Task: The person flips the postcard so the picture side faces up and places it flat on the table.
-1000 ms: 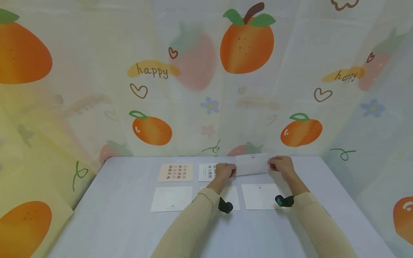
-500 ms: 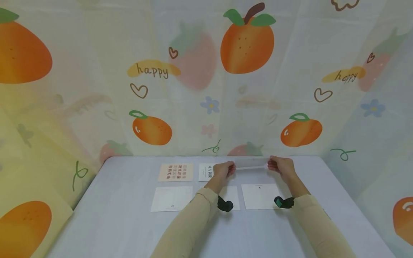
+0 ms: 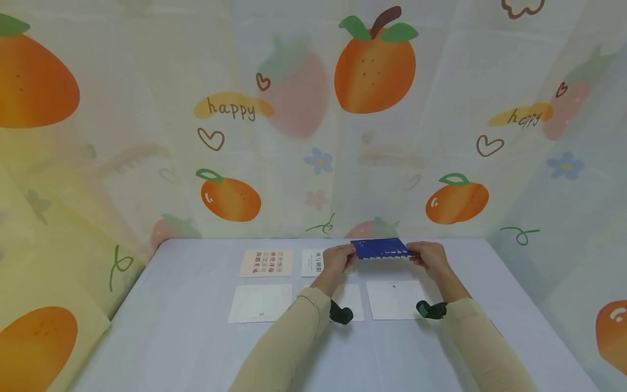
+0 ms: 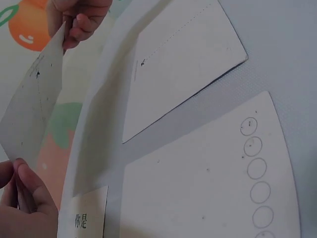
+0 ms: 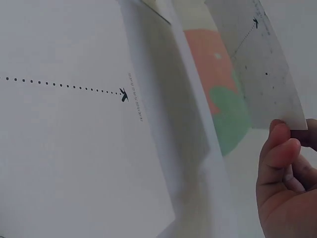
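A postcard (image 3: pixel 381 249) is held above the table's far edge, its dark blue face with white lettering turned up in the head view. My left hand (image 3: pixel 335 265) pinches its left edge, and my right hand (image 3: pixel 431 258) pinches its right edge. Both wrist views show the card's pale underside; the left wrist view has the left hand (image 4: pixel 27 193) at its near corner, the right wrist view has the right hand (image 5: pixel 292 178) at its corner. Below on the table lie a white card (image 3: pixel 395 300) and another white card (image 3: pixel 354 301), partly hidden by my left arm.
On the white table (image 3: pixel 161 326), a peach card (image 3: pixel 266 262) with Chinese lettering and a white lettered card (image 3: pixel 312 263) lie in the far row. A blank-looking white card (image 3: pixel 260 302) lies nearer at left. A fruit-patterned curtain (image 3: pixel 294 207) stands behind the table.
The held card has turned over between my hands: its white side faced up a second ago, then it was nearly edge-on, and now the blue side shows. My hands have barely shifted.
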`<action>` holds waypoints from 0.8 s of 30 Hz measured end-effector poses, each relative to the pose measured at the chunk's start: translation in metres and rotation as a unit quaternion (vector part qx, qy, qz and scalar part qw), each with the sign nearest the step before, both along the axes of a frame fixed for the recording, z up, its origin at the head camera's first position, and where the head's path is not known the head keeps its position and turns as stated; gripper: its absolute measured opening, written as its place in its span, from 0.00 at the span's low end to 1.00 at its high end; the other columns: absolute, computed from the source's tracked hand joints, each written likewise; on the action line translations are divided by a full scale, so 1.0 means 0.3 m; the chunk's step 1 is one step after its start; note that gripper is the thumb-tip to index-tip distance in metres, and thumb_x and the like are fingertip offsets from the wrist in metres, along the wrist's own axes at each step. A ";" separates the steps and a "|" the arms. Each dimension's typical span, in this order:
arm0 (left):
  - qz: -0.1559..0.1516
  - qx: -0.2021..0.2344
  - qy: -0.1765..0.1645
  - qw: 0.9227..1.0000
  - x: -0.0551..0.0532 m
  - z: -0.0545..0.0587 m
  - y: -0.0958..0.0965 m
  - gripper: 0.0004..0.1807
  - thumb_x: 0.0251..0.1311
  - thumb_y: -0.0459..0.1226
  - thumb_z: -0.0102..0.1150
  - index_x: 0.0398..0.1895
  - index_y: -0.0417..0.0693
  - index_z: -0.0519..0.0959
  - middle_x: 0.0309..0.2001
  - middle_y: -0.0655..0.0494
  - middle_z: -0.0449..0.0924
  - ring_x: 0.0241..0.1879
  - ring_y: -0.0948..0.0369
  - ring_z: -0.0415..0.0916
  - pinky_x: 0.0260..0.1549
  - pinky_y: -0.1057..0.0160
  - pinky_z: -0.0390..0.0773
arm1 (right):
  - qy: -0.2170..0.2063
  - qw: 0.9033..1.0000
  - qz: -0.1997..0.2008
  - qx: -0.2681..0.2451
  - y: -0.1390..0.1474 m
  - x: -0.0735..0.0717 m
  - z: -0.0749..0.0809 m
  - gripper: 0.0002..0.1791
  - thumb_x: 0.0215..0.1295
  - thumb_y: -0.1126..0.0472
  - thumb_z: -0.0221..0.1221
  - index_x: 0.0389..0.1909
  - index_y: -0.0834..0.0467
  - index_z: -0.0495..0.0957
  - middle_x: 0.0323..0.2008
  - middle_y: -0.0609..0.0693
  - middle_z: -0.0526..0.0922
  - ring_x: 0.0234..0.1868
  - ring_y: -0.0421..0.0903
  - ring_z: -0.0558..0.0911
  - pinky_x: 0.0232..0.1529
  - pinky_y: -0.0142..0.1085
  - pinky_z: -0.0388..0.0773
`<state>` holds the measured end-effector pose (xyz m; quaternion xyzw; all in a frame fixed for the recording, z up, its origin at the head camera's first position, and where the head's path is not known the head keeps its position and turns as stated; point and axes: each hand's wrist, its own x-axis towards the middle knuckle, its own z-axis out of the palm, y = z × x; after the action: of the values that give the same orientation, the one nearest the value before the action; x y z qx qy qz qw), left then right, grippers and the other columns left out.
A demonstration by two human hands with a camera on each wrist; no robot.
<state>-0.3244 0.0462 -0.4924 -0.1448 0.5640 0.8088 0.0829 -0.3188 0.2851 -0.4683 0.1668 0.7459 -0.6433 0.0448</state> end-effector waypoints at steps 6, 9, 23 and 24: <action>0.013 -0.019 0.011 1.000 0.003 -0.002 -0.006 0.13 0.58 0.24 0.58 0.46 0.31 0.81 0.31 0.50 0.84 0.24 0.67 0.77 0.26 0.75 0.78 | -0.012 1.000 0.012 0.011 -0.010 -0.002 -0.005 0.25 0.68 0.60 0.57 0.59 0.74 0.71 0.21 0.42 0.80 0.20 0.37 0.77 0.24 0.24 0.76; 0.017 -0.024 0.011 0.999 0.001 -0.002 -0.007 0.12 0.57 0.24 0.59 0.45 0.30 0.82 0.31 0.49 0.84 0.24 0.67 0.77 0.25 0.75 0.77 | -0.017 0.999 0.015 0.026 -0.013 -0.005 -0.012 0.24 0.67 0.61 0.57 0.57 0.75 0.71 0.21 0.43 0.79 0.19 0.38 0.77 0.23 0.25 0.76; 0.009 -0.087 0.009 0.996 0.010 -0.002 -0.010 0.12 0.57 0.25 0.59 0.44 0.31 0.82 0.34 0.45 0.85 0.23 0.68 0.76 0.24 0.75 0.78 | -0.021 0.999 0.023 0.041 -0.012 0.001 -0.020 0.21 0.66 0.65 0.58 0.54 0.76 0.73 0.20 0.44 0.79 0.21 0.37 0.77 0.26 0.26 0.79; 0.006 -0.091 0.011 0.996 0.011 -0.004 -0.011 0.12 0.57 0.25 0.59 0.44 0.31 0.82 0.34 0.45 0.85 0.23 0.68 0.75 0.24 0.75 0.78 | -0.020 0.999 0.026 0.041 -0.011 0.001 -0.020 0.21 0.66 0.65 0.58 0.54 0.76 0.72 0.20 0.44 0.79 0.21 0.37 0.77 0.26 0.27 0.79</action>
<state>-0.3212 0.0429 -0.4935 -0.1463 0.6349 0.7564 0.0580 -0.3184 0.2817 -0.4744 0.1622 0.7749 -0.6070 0.0695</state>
